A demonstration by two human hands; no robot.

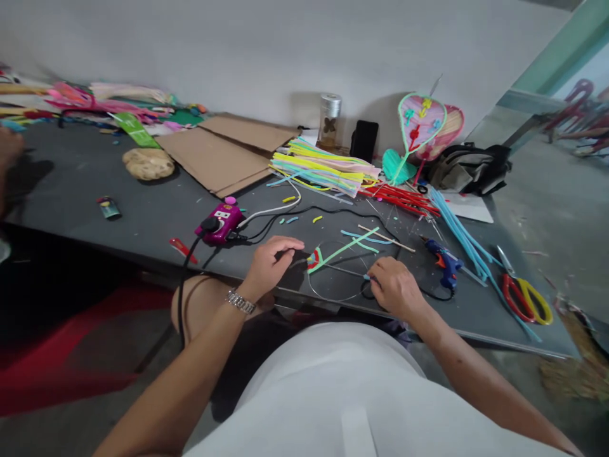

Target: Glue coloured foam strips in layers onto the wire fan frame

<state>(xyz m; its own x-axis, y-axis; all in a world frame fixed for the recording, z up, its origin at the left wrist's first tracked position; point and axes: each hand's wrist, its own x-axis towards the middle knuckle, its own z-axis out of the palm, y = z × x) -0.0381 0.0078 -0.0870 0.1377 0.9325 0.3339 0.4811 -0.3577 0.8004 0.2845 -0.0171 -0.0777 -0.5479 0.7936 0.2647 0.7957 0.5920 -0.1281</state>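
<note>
facing inward: left hand [271, 265], thumb parted; right hand [396, 287] curled at thin hoop [333, 300], hold unclear

The grey bench [137, 216] carries a glue gun [446, 261], red-and-yellow-handled scissors [512, 277] and blue strips [459, 231] at the right, while a thin wire hoop [335, 300] overlaps its front edge. Along the back lie brown cardboard [219, 158], a bundle of yellow and pastel strips [323, 166], red strips [404, 198] and a dark bag [471, 168]. Toward the left sit a purple power socket [221, 226] and a tan lump [148, 164].
</note>
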